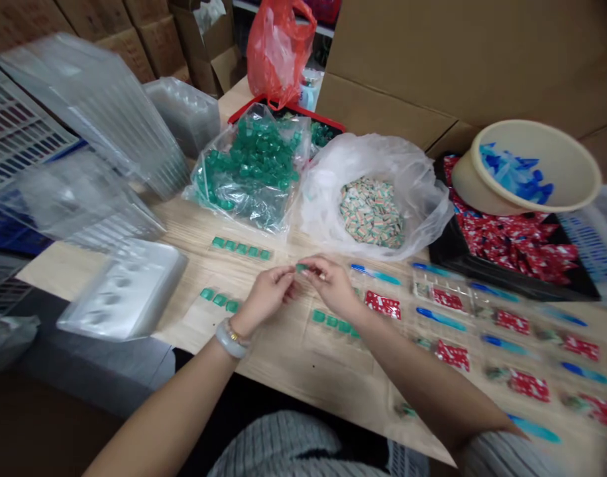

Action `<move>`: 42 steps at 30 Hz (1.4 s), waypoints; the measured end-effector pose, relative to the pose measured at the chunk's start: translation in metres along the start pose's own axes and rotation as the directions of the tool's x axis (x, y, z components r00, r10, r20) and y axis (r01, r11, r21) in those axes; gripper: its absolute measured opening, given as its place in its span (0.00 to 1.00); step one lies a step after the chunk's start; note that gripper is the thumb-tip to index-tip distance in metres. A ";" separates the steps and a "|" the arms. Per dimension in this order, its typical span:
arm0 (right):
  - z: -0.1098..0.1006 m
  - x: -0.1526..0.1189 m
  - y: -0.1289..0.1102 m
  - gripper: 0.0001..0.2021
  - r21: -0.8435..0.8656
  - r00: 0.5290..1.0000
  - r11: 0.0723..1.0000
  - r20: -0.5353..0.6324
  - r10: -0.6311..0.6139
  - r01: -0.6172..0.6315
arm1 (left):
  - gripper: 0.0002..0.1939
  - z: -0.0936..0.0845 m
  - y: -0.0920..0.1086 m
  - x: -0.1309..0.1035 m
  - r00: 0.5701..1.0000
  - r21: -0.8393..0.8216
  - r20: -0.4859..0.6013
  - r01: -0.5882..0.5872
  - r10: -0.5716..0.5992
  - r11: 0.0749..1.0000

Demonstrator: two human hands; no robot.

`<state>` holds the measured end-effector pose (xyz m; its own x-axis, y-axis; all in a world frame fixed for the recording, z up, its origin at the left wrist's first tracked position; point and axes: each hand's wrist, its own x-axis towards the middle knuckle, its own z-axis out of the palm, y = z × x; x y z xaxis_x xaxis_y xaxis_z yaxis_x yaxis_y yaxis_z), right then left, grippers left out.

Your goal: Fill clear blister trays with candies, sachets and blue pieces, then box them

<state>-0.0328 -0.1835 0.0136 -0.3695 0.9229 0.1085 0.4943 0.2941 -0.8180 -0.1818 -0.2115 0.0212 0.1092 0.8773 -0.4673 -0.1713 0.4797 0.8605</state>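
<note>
Green piece [300, 268], 1: between hands, pinched by right hand [336, 285], inward of bench [283, 358] near edge; long axis unclear. Left hand [270, 293]: just beside, fingers curled, hold cannot be told.

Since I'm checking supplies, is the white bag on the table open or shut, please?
Open: the white bag has its mouth spread wide, showing small pieces inside.

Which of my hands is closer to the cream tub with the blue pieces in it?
Your right hand. It pinches a small green piece, with the cream tub ahead and off to its right. Your left hand is left of it, farther from the tub.
</note>
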 end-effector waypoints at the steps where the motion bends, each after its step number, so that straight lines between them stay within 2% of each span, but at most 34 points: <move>1: -0.001 0.010 0.002 0.08 -0.101 1.000 0.995 0.017 -0.023 0.024 | 0.08 -0.009 0.006 0.002 0.999 -0.023 -0.045 -0.015 0.014 1.000; 3: -0.002 0.028 0.007 0.07 -0.323 0.992 0.942 0.110 -0.056 0.089 | 0.09 -0.025 0.018 0.003 0.992 -0.134 -0.122 -0.032 0.016 0.990; 5: 0.001 0.041 0.010 0.06 -0.491 0.964 0.853 0.260 -0.052 0.178 | 0.08 -0.036 0.032 0.003 0.991 -0.274 -0.135 -0.039 0.002 0.961; 7: 0.005 0.049 0.012 0.06 -0.581 0.929 0.772 0.368 -0.036 0.259 | 0.07 -0.042 0.048 0.007 0.992 -0.348 -0.124 -0.065 0.023 0.935; 9: 0.009 0.051 0.014 0.07 -0.618 0.917 0.729 0.397 -0.034 0.295 | 0.10 -0.045 0.070 0.021 0.990 -0.333 -0.109 -0.119 0.087 0.935; 11: 0.012 0.048 0.017 0.08 -0.611 0.921 0.737 0.386 -0.043 0.290 | 0.14 -0.050 0.100 0.048 0.969 -0.228 -0.114 -0.239 0.218 0.944; 12: 0.013 0.045 0.019 0.09 -0.595 0.927 0.754 0.372 -0.051 0.280 | 0.15 -0.054 0.117 0.065 0.941 -0.129 -0.134 -0.329 0.312 0.935; 13: 0.014 0.042 0.020 0.10 -0.577 0.933 0.770 0.353 -0.065 0.272 | 0.17 -0.059 0.135 0.084 0.888 0.009 -0.162 -0.434 0.429 0.901; 14: 0.014 0.039 0.021 0.12 -0.563 0.941 0.782 0.327 -0.085 0.266 | 0.19 -0.064 0.153 0.102 0.815 0.194 -0.189 -0.516 0.548 0.834; 16: 0.011 0.036 0.019 0.15 -0.559 0.959 0.789 0.251 -0.130 0.253 | 0.21 -0.075 0.182 0.135 0.676 0.587 -0.142 -0.531 0.723 0.612; 17: 0.007 0.038 0.016 0.15 -0.564 0.967 0.788 0.200 -0.159 0.246 | 0.20 -0.079 0.190 0.146 0.637 0.734 -0.074 -0.486 0.767 0.474; 18: 0.003 0.044 0.012 0.14 -0.569 0.971 0.787 0.138 -0.193 0.237 | 0.18 -0.081 0.193 0.155 0.635 0.835 0.010 -0.431 0.772 0.343; 20: -0.009 0.067 0.001 0.13 -0.559 0.965 0.799 0.011 -0.261 0.222 | 0.14 -0.081 0.187 0.164 0.708 0.933 0.153 -0.333 0.690 0.135; 22: -0.019 0.102 -0.009 0.12 -0.510 0.950 0.830 -0.070 -0.303 0.227 | 0.11 -0.077 0.170 0.164 0.785 0.968 0.202 -0.252 0.586 0.005; 23: -0.021 0.122 -0.012 0.12 -0.475 0.949 0.849 -0.079 -0.304 0.232 | 0.10 -0.075 0.162 0.162 0.803 0.974 0.206 -0.223 0.559 -0.039; 24: -0.022 0.141 -0.014 0.11 -0.438 0.953 0.869 -0.077 -0.292 0.231 | 0.09 -0.074 0.155 0.159 0.803 0.976 0.207 -0.206 0.559 -0.066; 26: -0.016 0.174 -0.016 0.10 -0.356 0.963 0.909 -0.077 -0.259 0.216 | 0.07 -0.074 0.145 0.153 0.764 0.967 0.230 -0.248 0.602 -0.055; 27: -0.011 0.186 -0.017 0.10 -0.290 0.969 0.936 -0.088 -0.233 0.199 | 0.07 -0.075 0.143 0.150 0.737 0.952 0.238 -0.306 0.633 -0.002; 29: 0.000 0.199 -0.018 0.09 -0.049 0.988 0.992 -0.091 -0.123 0.119 | 0.08 -0.076 0.140 0.142 0.712 0.876 0.179 -0.430 0.679 0.220; 31: 0.007 0.199 -0.022 0.05 0.291 0.998 0.956 -0.024 0.050 -0.041 | 0.09 -0.072 0.136 0.135 0.752 0.723 0.041 -0.476 0.658 0.500; 32: 0.008 0.195 -0.024 0.05 0.438 0.991 0.889 0.037 0.132 -0.135 | 0.08 -0.068 0.133 0.130 0.776 0.647 -0.024 -0.468 0.630 0.602; 33: 0.007 0.188 -0.026 0.06 0.545 0.976 0.810 0.101 0.193 -0.217 | 0.07 -0.063 0.129 0.125 0.791 0.591 -0.069 -0.459 0.608 0.664; 35: 0.000 0.167 -0.027 0.11 0.645 0.946 0.693 0.196 0.259 -0.323 | 0.05 -0.052 0.119 0.112 0.798 0.532 -0.076 -0.475 0.598 0.701; 37: -0.007 0.137 -0.025 0.13 0.650 0.929 0.663 0.243 0.280 -0.370 | 0.06 -0.043 0.106 0.094 0.815 0.496 -0.008 -0.500 0.579 0.710; 39: -0.011 0.102 -0.018 0.11 0.594 0.934 0.721 0.234 0.269 -0.357 | 0.09 -0.038 0.088 0.072 0.836 0.482 0.037 -0.495 0.547 0.723; 42: -0.008 0.059 -0.002 0.06 0.343 0.977 0.917 0.134 0.168 -0.205 | 0.11 -0.041 0.055 0.038 0.837 0.588 -0.007 -0.440 0.548 0.679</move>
<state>-0.0494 -0.1276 0.0265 -0.3833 0.9173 -0.1077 0.2588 -0.0053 -0.9659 -0.2274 -0.1513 0.0422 -0.0092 0.9968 0.0789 0.4110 -0.0682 0.9091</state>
